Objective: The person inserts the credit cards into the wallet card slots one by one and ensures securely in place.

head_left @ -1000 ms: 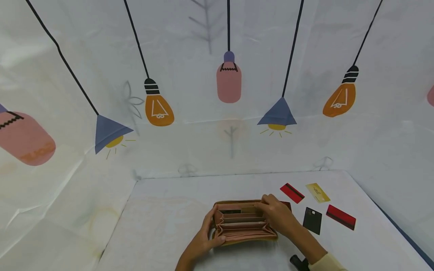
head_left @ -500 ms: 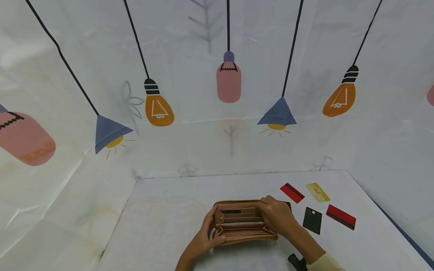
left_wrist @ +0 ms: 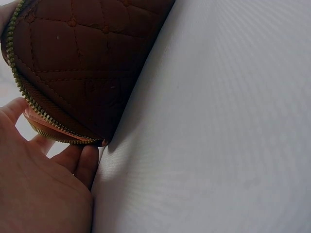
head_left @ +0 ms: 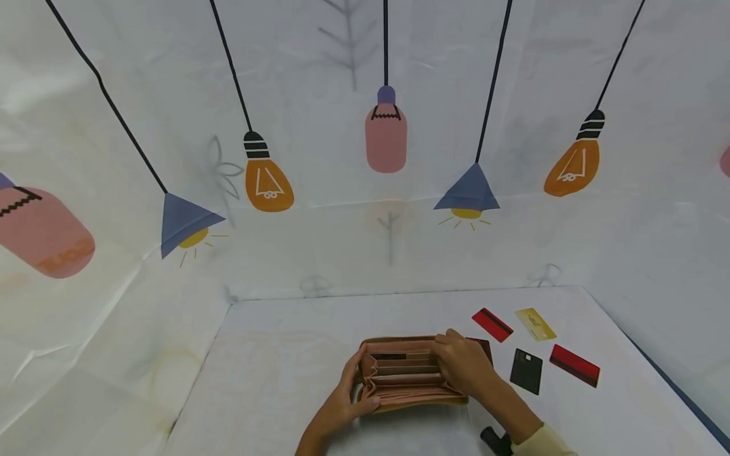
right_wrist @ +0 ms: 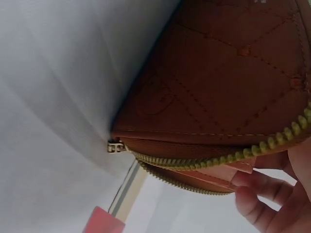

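A brown zip-around wallet [head_left: 410, 380] stands unzipped, its pleated compartments facing up. At its left end my left hand [head_left: 339, 405] grips the side, thumb on the near edge. My right hand [head_left: 469, 366] holds the far right edge, fingers bent over the card slots. A dark card edge [head_left: 389, 356] shows in the far slot; whether the right fingertips also touch a card is hidden. Quilted leather and a brass zip [left_wrist: 36, 103] fill the left wrist view. In the right wrist view, the fingers [right_wrist: 265, 187] reach behind the wallet's zip, near the inner panels.
Right of the wallet lie a red card [head_left: 492, 325], a gold card [head_left: 535, 324], a black card [head_left: 526, 371] and a second red card [head_left: 574, 366] on the white table [head_left: 268, 367]. A white sheet with printed lamps [head_left: 319, 253] rises behind.
My right hand has slid slightly left along the wallet's far edge, covering more of the gold-brown strip at the far slot. The left hand and the loose cards stay put.
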Tool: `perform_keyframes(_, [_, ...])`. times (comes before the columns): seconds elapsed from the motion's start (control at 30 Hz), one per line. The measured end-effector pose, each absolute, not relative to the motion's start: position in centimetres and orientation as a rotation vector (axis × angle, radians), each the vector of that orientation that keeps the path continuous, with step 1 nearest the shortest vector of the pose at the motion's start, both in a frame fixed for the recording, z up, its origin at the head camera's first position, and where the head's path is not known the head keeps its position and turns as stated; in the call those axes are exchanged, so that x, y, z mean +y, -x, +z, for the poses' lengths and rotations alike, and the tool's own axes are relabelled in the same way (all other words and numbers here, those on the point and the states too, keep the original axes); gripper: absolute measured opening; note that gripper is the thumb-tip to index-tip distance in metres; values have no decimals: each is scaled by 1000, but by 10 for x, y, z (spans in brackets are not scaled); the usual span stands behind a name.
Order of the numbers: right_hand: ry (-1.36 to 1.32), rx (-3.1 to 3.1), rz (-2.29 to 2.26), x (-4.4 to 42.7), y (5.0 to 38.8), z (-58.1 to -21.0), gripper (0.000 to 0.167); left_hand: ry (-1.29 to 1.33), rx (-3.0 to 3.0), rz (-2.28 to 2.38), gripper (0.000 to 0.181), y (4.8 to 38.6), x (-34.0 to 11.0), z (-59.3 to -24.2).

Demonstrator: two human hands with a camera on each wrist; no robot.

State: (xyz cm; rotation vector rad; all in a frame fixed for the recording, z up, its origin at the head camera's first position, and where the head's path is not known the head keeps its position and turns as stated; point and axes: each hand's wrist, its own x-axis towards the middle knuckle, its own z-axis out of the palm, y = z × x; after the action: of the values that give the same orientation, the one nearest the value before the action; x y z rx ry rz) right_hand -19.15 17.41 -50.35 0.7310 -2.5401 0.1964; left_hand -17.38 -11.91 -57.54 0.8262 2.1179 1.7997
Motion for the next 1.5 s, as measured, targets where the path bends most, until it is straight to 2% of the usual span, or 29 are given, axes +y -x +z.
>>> perform_keyframes(0.57, [-702, -2653, 268, 170, 190, -498, 15, -854, 2135, 1802, 95, 175, -120, -575])
perform_keyframes(1.0, [-722, -2475, 251, 178, 188, -514, 13, -750, 2136, 1790, 95, 174, -118, -574])
perform_keyframes(1.27, [-661, -2331, 609, 189, 181, -525, 27, -748, 2099, 1804, 95, 173, -118, -577])
perform_keyframes(1.37, [-606, -2277, 715, 204, 177, -528, 34, -775, 2085, 1807, 95, 173, -117, -579])
perform_keyframes(1.5, [-546, -2277, 737, 232, 174, -529, 36, -737, 2089, 1805, 94, 173, -118, -577])
